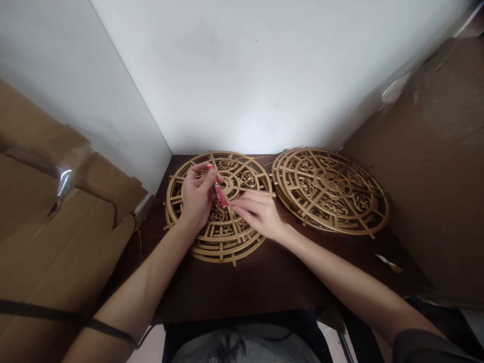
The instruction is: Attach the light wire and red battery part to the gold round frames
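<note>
Both forearms reach in from the bottom of the frame to the middle, where the left hand (pixel 196 194) has its fingers (pixel 209 177) curled around a small red tube (pixel 217 188), tip slanting down toward the lower right. The right hand (pixel 259 212) lies flat, fingers loosely extended and holding nothing, their tips pressing on the gold fretwork disc (pixel 221 209) just beside the tube's tip. This disc lies at centre left on the dark desk (pixel 264 275). A stack of similar gold discs (pixel 328 189) sits at centre right, its edge very near the first. To do this well, I judge the tube's tip should stay low and steady over the thin spokes, the right hand keeping the disc from sliding. Cardboard (pixel 56 222) fills the left edge, more cardboard the right.
</note>
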Demonstrator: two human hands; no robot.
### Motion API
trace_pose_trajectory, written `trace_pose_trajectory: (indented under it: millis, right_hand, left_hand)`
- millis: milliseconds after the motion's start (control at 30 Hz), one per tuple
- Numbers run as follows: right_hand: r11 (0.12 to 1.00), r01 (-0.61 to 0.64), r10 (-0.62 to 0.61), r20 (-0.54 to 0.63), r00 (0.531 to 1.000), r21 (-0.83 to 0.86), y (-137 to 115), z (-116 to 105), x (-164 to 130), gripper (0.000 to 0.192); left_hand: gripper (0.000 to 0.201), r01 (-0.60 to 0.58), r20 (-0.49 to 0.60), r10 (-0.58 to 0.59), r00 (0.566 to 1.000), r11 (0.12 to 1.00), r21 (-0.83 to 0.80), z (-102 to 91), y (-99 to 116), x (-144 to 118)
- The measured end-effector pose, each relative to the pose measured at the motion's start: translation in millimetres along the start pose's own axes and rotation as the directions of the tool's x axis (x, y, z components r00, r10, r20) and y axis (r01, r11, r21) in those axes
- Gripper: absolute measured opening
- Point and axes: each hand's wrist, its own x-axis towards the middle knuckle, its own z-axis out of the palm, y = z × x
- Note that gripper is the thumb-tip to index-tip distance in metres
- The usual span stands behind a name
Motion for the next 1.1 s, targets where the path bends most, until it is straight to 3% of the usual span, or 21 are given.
trace_pose_trajectory:
  millis: [267,1100]
  right_hand:
    - [0.993,0.009,0.002,0.088,0.996,-0.118,1.5,0.8,-0.5,0.021]
    - [0.997,-0.005,0.011,0.068,0.998,-0.08,0.0,-0.6,1.8,0.021]
  left_hand:
    - [0.038,-0.001,-0.05,0.002,0.999,1.0,0.022,1.1,0.2,0.5]
    - [0.039,0.006,-0.056,-0.004,0.998,0.999,0.047,0.9,-1.9,-0.5]
